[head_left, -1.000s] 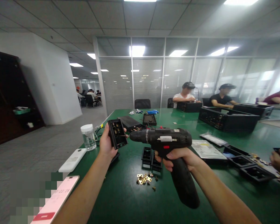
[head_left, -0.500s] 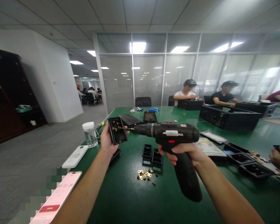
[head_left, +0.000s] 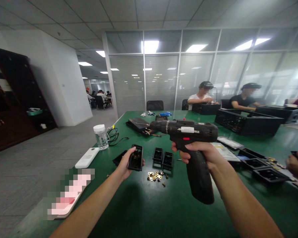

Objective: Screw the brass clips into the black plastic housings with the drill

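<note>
My left hand (head_left: 126, 163) is closed on a small black rectangular frame (head_left: 135, 158), held tilted just above the table. My right hand (head_left: 197, 153) grips a black cordless drill (head_left: 188, 132) by its handle; the bit points left, over the table and clear of the frame. Another black frame (head_left: 119, 158) lies partly behind my left hand. Two more black frames (head_left: 162, 158) sit side by side in the middle. In front of them is a loose pile of small brass plates (head_left: 154, 176) and dark screws.
On the left are a clear jar with a white lid (head_left: 100, 137), a white power bank (head_left: 87, 157) and a blurred phone (head_left: 72, 195). Black cases (head_left: 247, 121) stand at the right, where people work. Another person's hand (head_left: 296, 167) is at the right edge.
My left hand has lowered the black frame away from the drill bit, towards the table and slightly right. The drill stays in my right hand, slightly higher.
</note>
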